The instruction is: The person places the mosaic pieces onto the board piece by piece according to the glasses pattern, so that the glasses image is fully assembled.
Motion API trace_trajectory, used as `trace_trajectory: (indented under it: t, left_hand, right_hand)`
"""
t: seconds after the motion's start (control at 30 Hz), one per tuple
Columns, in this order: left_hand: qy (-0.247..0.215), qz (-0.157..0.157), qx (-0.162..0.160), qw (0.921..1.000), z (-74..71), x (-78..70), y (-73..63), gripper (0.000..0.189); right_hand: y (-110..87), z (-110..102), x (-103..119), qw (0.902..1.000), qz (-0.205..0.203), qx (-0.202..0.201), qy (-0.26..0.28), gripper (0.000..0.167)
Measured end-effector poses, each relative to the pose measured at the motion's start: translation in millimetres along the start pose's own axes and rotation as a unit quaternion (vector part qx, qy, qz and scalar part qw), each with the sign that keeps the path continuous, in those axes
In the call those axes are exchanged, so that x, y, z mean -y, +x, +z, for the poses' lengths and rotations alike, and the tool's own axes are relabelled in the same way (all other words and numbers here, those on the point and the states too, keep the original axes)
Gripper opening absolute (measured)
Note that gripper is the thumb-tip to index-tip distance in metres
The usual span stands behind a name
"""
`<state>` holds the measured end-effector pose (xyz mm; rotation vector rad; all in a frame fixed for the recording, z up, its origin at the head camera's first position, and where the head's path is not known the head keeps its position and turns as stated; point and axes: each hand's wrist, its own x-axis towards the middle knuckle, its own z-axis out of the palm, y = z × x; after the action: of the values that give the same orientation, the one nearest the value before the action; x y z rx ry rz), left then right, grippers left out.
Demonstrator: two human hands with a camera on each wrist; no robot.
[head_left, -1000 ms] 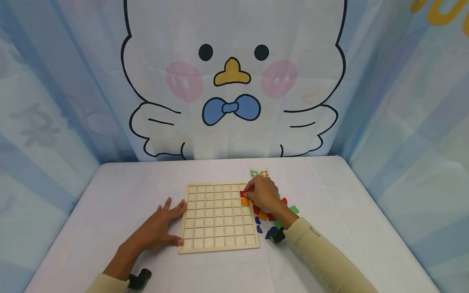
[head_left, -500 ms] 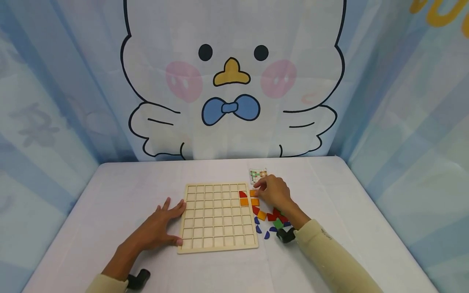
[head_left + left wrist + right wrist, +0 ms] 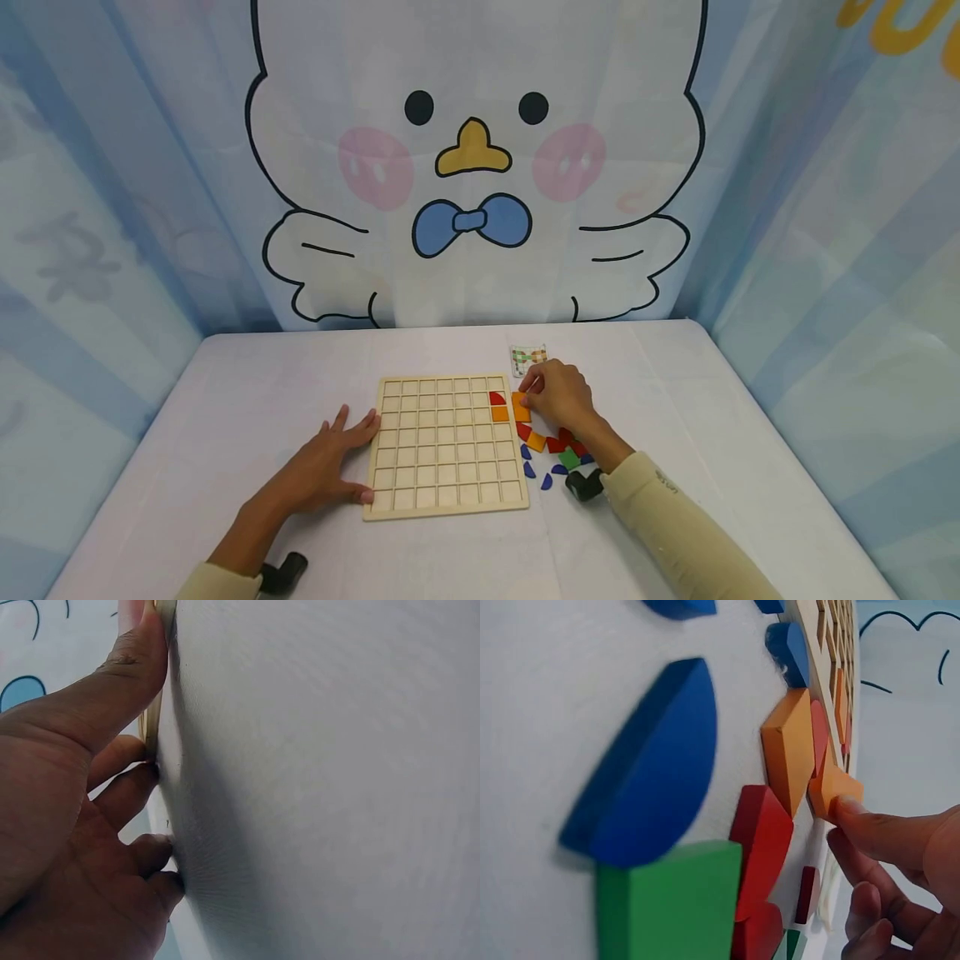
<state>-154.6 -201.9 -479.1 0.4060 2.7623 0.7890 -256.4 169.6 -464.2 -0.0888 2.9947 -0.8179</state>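
Your route to the grid board [image 3: 427, 457] is free across its near edge, between your forearms [image 3: 660, 525], and across its far edge, where a strip of tabletop [image 3: 442, 353] separates it from the curtain [image 3: 472, 287]. Your left hand [image 3: 324, 468] obstructs the left side. On the right, your right hand [image 3: 558, 393], its pinched orange tile [image 3: 832, 786] and loose coloured pieces [image 3: 570, 458] crowd the border; the patterned card [image 3: 525, 359] narrows passage near the far right corner.

Your right hand [image 3: 900, 874] grips an orange block [image 3: 835, 789] beside the wooden grid board [image 3: 820, 667], near red blocks [image 3: 763, 844], a green block [image 3: 682, 904] and blue blocks [image 3: 656, 769].
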Motion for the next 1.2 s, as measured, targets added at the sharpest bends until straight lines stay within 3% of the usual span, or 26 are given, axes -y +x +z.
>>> trace_trajectory:
  t: [0.33, 0.7, 1.0, 1.2]
  left_hand:
    - [0.011, -0.005, -0.002, 0.9999, 0.3, 1.3, 0.0, 0.118]
    - [0.015, -0.002, -0.003, 0.9999, 1.1, 1.8, 1.8, 0.119]
    - [0.013, -0.002, -0.004, 0.9999, 1.1, 0.5, 2.3, 0.119]
    - [0.013, 0.001, -0.007, 0.9999, 1.1, 1.4, 2.2, 0.119]
  right_hand:
    - [4.7, -0.4, 5.6, 0.9985, -0.012, -0.037, 0.040, 0.006]
    - [5.5, 15.3, 30.7, 0.9980, -0.042, -0.007, 0.047, 0.010]
    - [9.5, 27.5, 38.2, 0.9963, -0.070, 0.004, 0.048, 0.011]
    - [8.7, 29.7, 42.5, 0.9965, -0.081, -0.001, 0.023, 0.011]
